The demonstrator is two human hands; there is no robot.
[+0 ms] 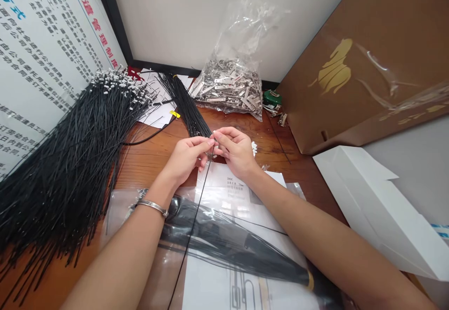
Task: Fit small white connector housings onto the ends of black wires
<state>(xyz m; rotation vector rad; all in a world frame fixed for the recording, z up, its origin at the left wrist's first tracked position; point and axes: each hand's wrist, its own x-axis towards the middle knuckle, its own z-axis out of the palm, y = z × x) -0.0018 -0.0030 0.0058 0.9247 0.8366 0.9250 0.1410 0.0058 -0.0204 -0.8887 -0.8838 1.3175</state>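
A thin black cable (192, 229) runs from between my fingers down toward the front edge of the view. My left hand (185, 160) pinches its upper end between thumb and fingers. My right hand (235, 153) meets the left there, its thumb and fingers closed around the same end; a small white piece shows near its thumb tip. What exactly sits at the cable's end is hidden by the fingers. Just behind my hands lies a bundle of black cables (191, 106). Small white connectors (254, 148) lie right of my right hand.
On the left is a large heap of black cables (70, 160) with white ends. A clear bag of metal parts (231, 85) stands at the back. A brown box (351, 62) and a white carton (379, 212) flank the right. Bagged cables (231, 240) lie over printed sheets in front.
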